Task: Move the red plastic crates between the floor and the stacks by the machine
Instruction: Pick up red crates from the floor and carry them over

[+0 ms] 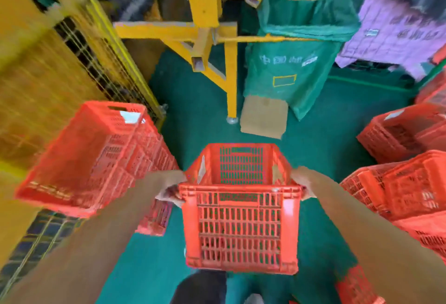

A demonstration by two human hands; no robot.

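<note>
Holding the crate (pixel 241 219) dead ahead at mid-body, apparently clear of the floor (pixel 193 122) and roughly level, open top up. Gripping it with both hands at the near end of the rim: left hand (pixel 171 191) curled round the near-left corner, right hand (pixel 301 186) curled round the near-right corner, neither spread flat. Equally near to both arms, so no reason to favour one for the hold itself. Long axis pointing straight away from the body, short near wall facing the camera; nothing visible inside beyond pale scraps on the side walls. Just beside the left forearm, touching or nearly so (too blurred to tell), the left stack (pixel 91 159), with its top crate higher than the carried rim and slanted in this view. On the right, a little further off, more stacked crates (pixel 410 183), lower at their near edge. Beyond the carried crate's far wall, over bare floor: a cardboard sheet (pixel 264 116) lying flat at the foot of a green sack (pixel 289 62), then the yellow frame (pixel 207 26) of the machine, with a mesh fence (pixel 79 45) along the left side. Probably mid-carry. For the left stack, likely needing a lift above that top rim and a swing leftward, left hand leading as the nearer side; impossible to say which stack is meant.
</note>
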